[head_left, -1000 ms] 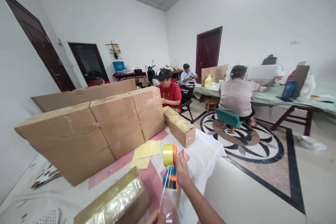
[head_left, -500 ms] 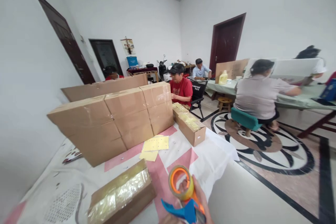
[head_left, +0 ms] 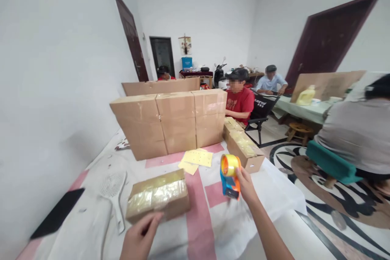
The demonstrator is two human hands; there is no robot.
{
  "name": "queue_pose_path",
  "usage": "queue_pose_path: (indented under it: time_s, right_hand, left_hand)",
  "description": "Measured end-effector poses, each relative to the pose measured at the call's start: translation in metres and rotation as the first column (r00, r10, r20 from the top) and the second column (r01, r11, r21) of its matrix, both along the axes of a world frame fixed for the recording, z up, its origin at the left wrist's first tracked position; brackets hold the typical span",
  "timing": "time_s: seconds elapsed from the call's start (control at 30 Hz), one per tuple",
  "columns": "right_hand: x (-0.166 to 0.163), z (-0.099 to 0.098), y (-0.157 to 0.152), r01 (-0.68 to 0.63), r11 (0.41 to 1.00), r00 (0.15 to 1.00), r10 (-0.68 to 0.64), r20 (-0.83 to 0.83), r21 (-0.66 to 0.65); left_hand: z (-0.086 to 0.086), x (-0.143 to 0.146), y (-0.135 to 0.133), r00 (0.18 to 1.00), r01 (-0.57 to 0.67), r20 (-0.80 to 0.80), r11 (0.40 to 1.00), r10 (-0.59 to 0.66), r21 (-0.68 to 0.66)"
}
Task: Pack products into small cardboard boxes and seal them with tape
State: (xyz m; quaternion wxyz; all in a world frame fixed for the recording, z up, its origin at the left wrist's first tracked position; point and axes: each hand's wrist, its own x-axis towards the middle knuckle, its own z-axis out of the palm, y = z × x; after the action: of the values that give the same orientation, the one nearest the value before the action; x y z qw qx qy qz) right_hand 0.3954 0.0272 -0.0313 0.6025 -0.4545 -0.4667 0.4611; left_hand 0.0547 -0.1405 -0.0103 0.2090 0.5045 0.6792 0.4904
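"Orange and blue plastic, with a roll of yellow tape (head_left: 234,165) on top: is that the tape dispenser (head_left: 227,183)?"

"Yes. It's in the right hand (head_left: 246,185), whose fingers are closed around its orange side. It's held up over the pink and white tablecloth (head_left: 199,227), right of the nearest cardboard box (head_left: 158,194) and apart from it."

"And the left hand (head_left: 140,235)?"

"That one is just by the near side of the box, with its fingers curled and the thumb close to the forefinger. Whether anything thin is pinched there, I can't tell. I can't tell whether it touches the cardboard, either."

"What does the box look like?"

"Long and low, with shiny yellowish tape across its top. A white swatter (head_left: 112,186) lies to its left, handle toward us, and a flat black thing (head_left: 57,213) is at the tablecloth's edge beyond that."

"And behind?"

"Yellow sheets (head_left: 198,158) overlap on the tablecloth, then big cartons (head_left: 176,126) stand in a row. To the right are long boxes (head_left: 243,146) with tape on top, near a person in a red shirt (head_left: 243,103)."
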Motion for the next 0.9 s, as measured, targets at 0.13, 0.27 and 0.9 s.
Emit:
queue_pose_path:
  time_s: [0.13, 0.27, 0.9]
  right_hand:
    - [-0.028, -0.029, 0.029, -0.091, 0.994, 0.984, 0.099, 0.151, -0.063]
    - [-0.030, -0.037, 0.033, 0.052, 0.997, 0.961, -0.036, 0.273, -0.051]
    - [-0.192, 0.122, -0.026, -0.643, 0.746, 0.666, 0.433, 0.607, 0.174]
  left_hand:
    - [0.013, -0.008, 0.012, 0.998, 0.003, 0.061, 1.000, -0.003, -0.004]
    - [0.023, -0.016, 0.017, 0.989, -0.008, 0.150, 1.000, 0.005, 0.020]
    - [0.007, -0.031, 0.000, 0.900, -0.214, 0.409, 0.971, 0.152, 0.110]
